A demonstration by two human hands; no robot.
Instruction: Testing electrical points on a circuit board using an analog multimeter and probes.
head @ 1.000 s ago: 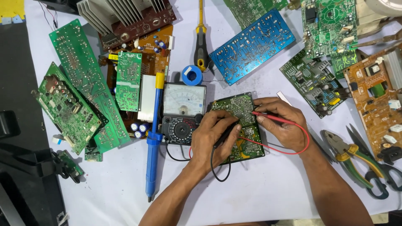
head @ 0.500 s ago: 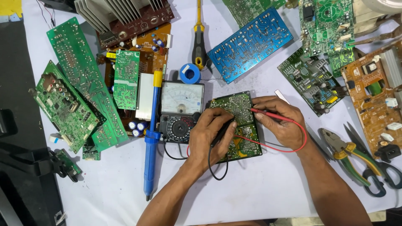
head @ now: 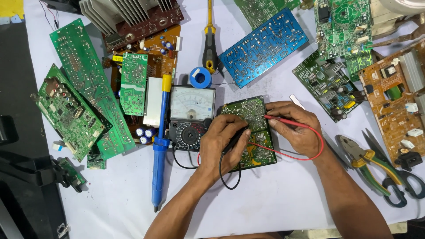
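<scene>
A small green circuit board [head: 250, 110] lies on the white table in front of me. My left hand [head: 223, 146] rests on its left half and grips a black test probe [head: 234, 137], tip down on the board. My right hand [head: 294, 128] holds a red test probe [head: 279, 120] against the board's right side. Black and red leads loop from the probes toward the analog multimeter [head: 191, 116], which lies just left of the board with its needle dial facing up.
A blue desoldering pump [head: 159, 146] lies left of the meter. Several circuit boards surround the spot: green ones [head: 84, 84] at left, a blue one [head: 263, 46] behind, an orange one [head: 394, 97] at right. Pliers and scissors [head: 376, 166] lie right; a screwdriver [head: 209, 42] and solder reel [head: 200, 78] behind.
Both hands keep the probes on the small board with only slight shifts. The view has drifted a little.
</scene>
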